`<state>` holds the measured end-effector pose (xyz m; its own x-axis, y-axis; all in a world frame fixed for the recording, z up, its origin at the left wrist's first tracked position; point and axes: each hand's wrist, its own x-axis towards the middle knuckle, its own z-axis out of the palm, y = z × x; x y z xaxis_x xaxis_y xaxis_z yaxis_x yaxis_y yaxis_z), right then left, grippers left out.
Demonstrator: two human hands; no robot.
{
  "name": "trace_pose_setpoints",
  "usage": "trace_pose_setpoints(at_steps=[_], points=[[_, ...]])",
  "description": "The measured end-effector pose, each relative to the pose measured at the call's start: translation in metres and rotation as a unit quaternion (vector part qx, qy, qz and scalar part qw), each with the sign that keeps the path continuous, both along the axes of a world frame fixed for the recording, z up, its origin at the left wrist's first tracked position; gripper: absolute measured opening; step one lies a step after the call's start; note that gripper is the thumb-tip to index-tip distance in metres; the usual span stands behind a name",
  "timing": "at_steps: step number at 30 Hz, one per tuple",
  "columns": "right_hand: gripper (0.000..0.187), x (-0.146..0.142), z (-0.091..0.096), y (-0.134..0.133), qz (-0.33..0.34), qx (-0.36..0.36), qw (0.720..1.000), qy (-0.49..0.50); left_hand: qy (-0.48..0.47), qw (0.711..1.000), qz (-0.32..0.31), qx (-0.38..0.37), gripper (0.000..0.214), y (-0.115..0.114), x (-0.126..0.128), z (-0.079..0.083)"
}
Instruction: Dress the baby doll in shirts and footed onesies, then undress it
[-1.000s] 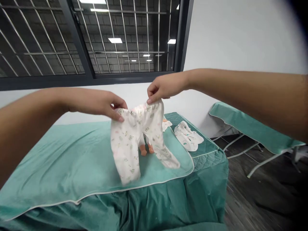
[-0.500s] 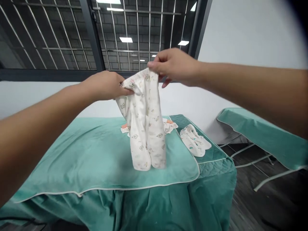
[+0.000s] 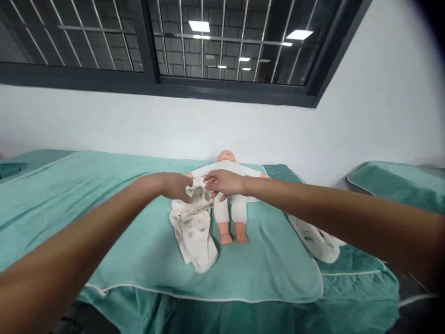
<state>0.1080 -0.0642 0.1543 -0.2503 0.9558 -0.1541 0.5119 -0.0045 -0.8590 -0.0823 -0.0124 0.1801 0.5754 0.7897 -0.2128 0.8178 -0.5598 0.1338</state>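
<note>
The white baby pants (image 3: pixel 196 232) with a small animal print lie crumpled on the green sheet, beside the legs of a baby doll (image 3: pixel 239 208). The doll is on its back, its head by the wall, in white clothing with bare feet. My left hand (image 3: pixel 175 186) is at the waistband end of the pants, thumb and fingers apart. Close to it, my right hand (image 3: pixel 224 182) hovers over the doll's middle with fingers spread, next to the waistband. Neither hand visibly grips the cloth. My right hand and forearm hide part of the doll's torso.
Another white printed cloth item (image 3: pixel 320 241) lies on the right, partly behind my right forearm. The light green sheet (image 3: pixel 139 250) covers a darker quilted bed cover (image 3: pixel 361 264). A second green-covered surface (image 3: pixel 399 183) stands at right. Behind are a white wall and a barred window (image 3: pixel 222 46).
The pants, held up by the waistband in both hands before, now lie on the sheet beside the doll. Both hands have come down and let go. The view has tilted down, showing the doll.
</note>
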Motion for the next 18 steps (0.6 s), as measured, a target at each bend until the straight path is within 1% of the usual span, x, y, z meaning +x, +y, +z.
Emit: trace_pose_setpoints(at_steps=[1,2,4,5,6,7,8,9,10,11,13,15,16,18], points=[[0.031,0.008,-0.011,0.012,-0.015,0.025,0.999,-0.023,0.021,0.999,-0.011,-0.027,0.057,0.002,0.008,-0.012],[0.033,0.018,-0.021,0.025,-0.038,0.062,0.996,-0.041,0.015,0.999,-0.022,-0.039,0.055,0.005,0.018,-0.024],[0.037,0.043,-0.036,0.051,-0.105,0.15,0.981,-0.069,-0.049,0.997,-0.013,-0.065,0.059,0.014,0.04,-0.048],[0.04,0.057,-0.043,0.064,-0.14,0.186,0.97,-0.077,-0.087,0.993,0.009,-0.081,0.063,0.021,0.051,-0.061],[0.044,0.073,-0.049,0.077,-0.176,0.223,0.955,-0.087,-0.126,0.986,0.046,-0.097,0.067,0.03,0.06,-0.073],[0.049,0.09,-0.055,0.089,-0.205,0.249,0.941,-0.098,-0.166,0.975,0.091,-0.118,0.07,0.04,0.069,-0.086],[0.056,0.106,-0.061,0.1,-0.234,0.257,0.931,-0.112,-0.204,0.959,0.136,-0.145,0.071,0.05,0.075,-0.099],[0.064,0.122,-0.067,0.111,-0.26,0.242,0.926,-0.128,-0.244,0.937,0.175,-0.179,0.071,0.059,0.08,-0.111],[0.074,0.137,-0.073,0.121,-0.279,0.213,0.926,-0.141,-0.286,0.911,0.202,-0.218,0.07,0.067,0.084,-0.121],[0.082,0.15,-0.079,0.13,-0.287,0.176,0.93,-0.149,-0.329,0.883,0.214,-0.259,0.069,0.072,0.088,-0.129],[0.095,0.172,-0.089,0.147,-0.283,0.108,0.94,-0.158,-0.407,0.824,0.209,-0.335,0.069,0.076,0.093,-0.14],[0.101,0.185,-0.098,0.163,-0.261,0.075,0.948,-0.164,-0.465,0.771,0.196,-0.389,0.072,0.073,0.099,-0.144],[0.103,0.19,-0.101,0.17,-0.25,0.068,0.951,-0.168,-0.482,0.749,0.194,-0.411,0.074,0.07,0.103,-0.143],[0.104,0.194,-0.105,0.181,-0.23,0.058,0.956,-0.174,-0.492,0.724,0.197,-0.441,0.078,0.066,0.11,-0.14]])
